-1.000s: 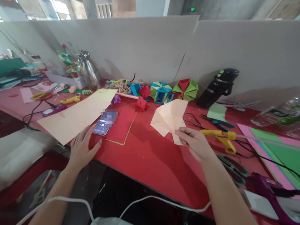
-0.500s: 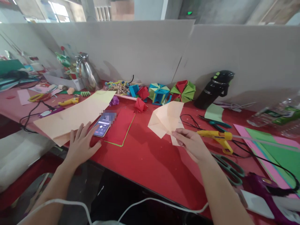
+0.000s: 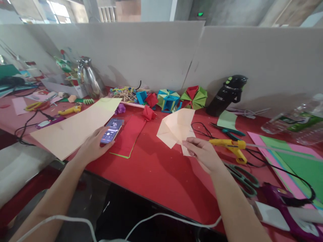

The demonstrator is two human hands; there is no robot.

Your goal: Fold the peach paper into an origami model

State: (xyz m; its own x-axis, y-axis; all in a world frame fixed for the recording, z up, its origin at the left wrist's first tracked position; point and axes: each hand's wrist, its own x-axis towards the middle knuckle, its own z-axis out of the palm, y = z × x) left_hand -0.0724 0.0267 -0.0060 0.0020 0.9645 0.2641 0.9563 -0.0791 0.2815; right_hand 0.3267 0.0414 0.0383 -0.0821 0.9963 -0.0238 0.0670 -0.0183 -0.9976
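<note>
My left hand (image 3: pixel 94 145) is closed around the lower left of a smartphone (image 3: pixel 112 130), thumb along the bottom and fingers at the left edge. The lit phone overlaps red paper (image 3: pixel 127 139) with a green edge under it. To its left lies a long peach paper sheet (image 3: pixel 73 129). My right hand (image 3: pixel 200 151) pinches the lower right of a folded peach paper (image 3: pixel 178 126), which has several creases and flaps. Right beside that hand lies a yellow glue gun (image 3: pixel 230 145), and green-handled scissors (image 3: pixel 242 179) sit partly behind the forearm.
Folded paper models (image 3: pixel 194 97), a red folded piece (image 3: pixel 148 113) and a tray of sticks (image 3: pixel 126 94) line the back. A black bottle (image 3: pixel 226 95), pliers (image 3: pixel 230 131) and coloured sheets (image 3: pixel 290 158) are on the right. A white cable (image 3: pixel 164 215) crosses in front.
My left hand has moved from the peach sheet's edge and the phone's side to a grip on the phone. The right hand keeps its pinch on the folded paper. The view has shifted slightly.
</note>
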